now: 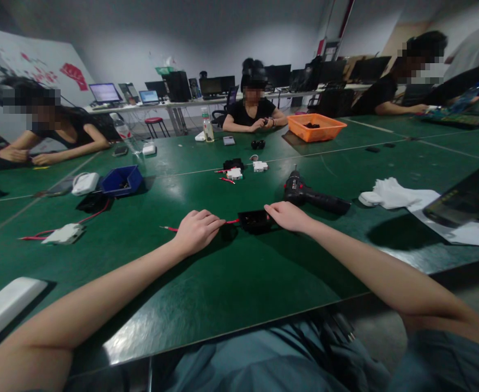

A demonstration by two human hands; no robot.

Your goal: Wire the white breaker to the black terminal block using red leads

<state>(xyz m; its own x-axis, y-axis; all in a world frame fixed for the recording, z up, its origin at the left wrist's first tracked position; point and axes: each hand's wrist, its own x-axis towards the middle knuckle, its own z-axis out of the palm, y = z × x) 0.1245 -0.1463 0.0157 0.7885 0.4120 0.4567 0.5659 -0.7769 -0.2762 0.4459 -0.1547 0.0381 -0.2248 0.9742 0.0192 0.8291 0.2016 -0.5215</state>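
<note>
My left hand (197,231) is closed around a red wire (232,221), whose bare end sticks out to the left. The wire runs right into a small black plastic box (252,220), open at the top, with small parts inside that I cannot make out. My right hand (287,215) pinches the right end of this box. Just behind my right hand lies a black cordless screwdriver (315,195), its bit pointing away. Beyond the box are white modules (235,173) with short red wires.
To the left, a blue bin (122,180) stands near a white module (65,233) with red wire. An orange basket (316,128) sits at the far side. White cloth (390,193) and a dark tilted device (464,196) are at right. Several people sit around the green table (223,283).
</note>
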